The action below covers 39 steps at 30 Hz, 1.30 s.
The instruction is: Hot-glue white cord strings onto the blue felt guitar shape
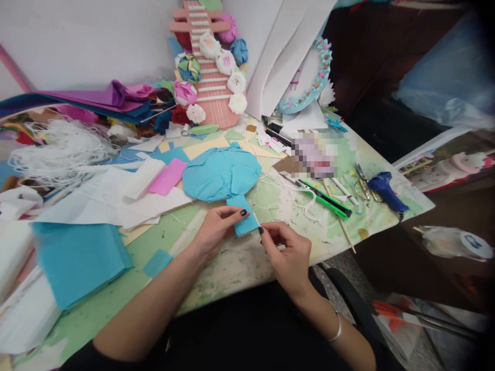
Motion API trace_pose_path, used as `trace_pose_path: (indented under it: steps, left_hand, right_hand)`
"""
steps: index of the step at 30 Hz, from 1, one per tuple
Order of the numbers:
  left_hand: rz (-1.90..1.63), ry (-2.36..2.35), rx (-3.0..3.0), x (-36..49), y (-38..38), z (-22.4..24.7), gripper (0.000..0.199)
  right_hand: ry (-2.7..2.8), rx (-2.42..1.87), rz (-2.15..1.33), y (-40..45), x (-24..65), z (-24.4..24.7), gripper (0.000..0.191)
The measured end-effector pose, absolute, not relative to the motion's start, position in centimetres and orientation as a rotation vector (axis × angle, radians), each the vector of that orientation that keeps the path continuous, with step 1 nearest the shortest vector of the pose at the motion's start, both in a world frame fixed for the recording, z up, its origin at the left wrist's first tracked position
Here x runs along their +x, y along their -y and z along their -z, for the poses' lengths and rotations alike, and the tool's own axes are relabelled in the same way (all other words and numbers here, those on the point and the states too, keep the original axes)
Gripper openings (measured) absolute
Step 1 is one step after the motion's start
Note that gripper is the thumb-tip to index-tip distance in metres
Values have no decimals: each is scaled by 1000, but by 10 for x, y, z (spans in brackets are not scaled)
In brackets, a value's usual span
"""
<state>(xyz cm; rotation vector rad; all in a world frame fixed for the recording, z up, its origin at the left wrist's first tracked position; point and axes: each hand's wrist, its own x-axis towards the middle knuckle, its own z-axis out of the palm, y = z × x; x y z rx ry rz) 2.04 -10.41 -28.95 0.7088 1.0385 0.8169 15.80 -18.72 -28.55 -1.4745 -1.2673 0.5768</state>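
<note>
A rounded, flat piece wrapped in blue paper (222,172) lies on the table, its surface creased. A small blue rectangle (244,219) extends from its near edge; I cannot tell whether the two are joined. My left hand (216,226) grips the left side of this rectangle, thumb on top. At its right edge my right hand (286,252) is closed, thumb and forefinger pinching the end of a thin white strip (255,219). Whether that strip is paper, tape or string is too small to tell. A loose blue paper scrap (157,263) lies beside my left forearm.
Left are a stack of blue paper (81,263) and tangled white cord (65,147). A green utility knife (325,198), scissors (363,185) and a blue glue gun (386,190) lie right. Behind stands a pink guitar-shaped piece (211,98) with paper flowers.
</note>
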Motion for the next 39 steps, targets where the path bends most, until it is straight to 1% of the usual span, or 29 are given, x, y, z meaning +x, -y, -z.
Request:
trace_pose_path:
  steps: [3,7,19,25,28,34,36,39]
  left_hand:
    - [-802,-1019,740,19,104,289,33]
    - [-779,-1012,780,17,106,289,30]
    - [-772,-1030,802,17,106,284,24]
    - [-807,-1016,777,18,107,284,22]
    - [-839,-1010,740,20,107,284,23]
    - [-863,-933,739,17,109,284,38]
    - [-859,-917,754,15,109,283,36]
    - [-858,-941,767,15,109,282,28]
  right_hand:
    - [1283,-1498,-582,185,155,289,10]
    - [1341,-1506,-551,184,152,292,10]
    - [1561,-1408,-266,183,146,293,12]
    - [1571,-1384,-294,190,145,287,15]
    - [1557,-1404,-227,192,147,285,15]
    - [1546,-1416,-158,187,144,285,14]
    - [1559,-1419,-140,184,142,284,14]
    - [1589,-1412,-111,181,140,284,17]
